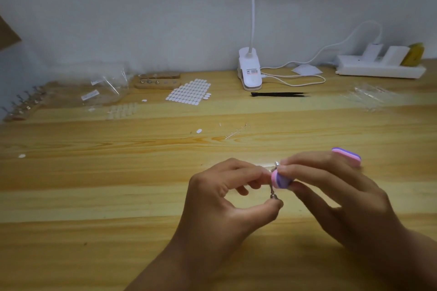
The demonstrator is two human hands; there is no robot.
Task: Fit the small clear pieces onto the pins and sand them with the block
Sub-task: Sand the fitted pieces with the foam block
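Observation:
My left hand (220,194) pinches a small metal pin (272,192) between thumb and fingers, low over the wooden table's middle. A small clear piece (269,168) seems to sit at the pin's top, though it is blurred. My right hand (331,186) grips a pink and purple sanding block (280,181) and presses its end against the top of the pin. The block's other end (347,155) sticks out beyond my right fingers. More pins stand in wooden holders (157,82) at the back left.
A sheet of white stickers (189,91) lies at the back, with clear bags (104,85) to its left. Black tweezers (279,94), a white clip lamp (249,71) and a power strip (378,68) stand at the back right. Loose clear pieces (121,110) lie scattered.

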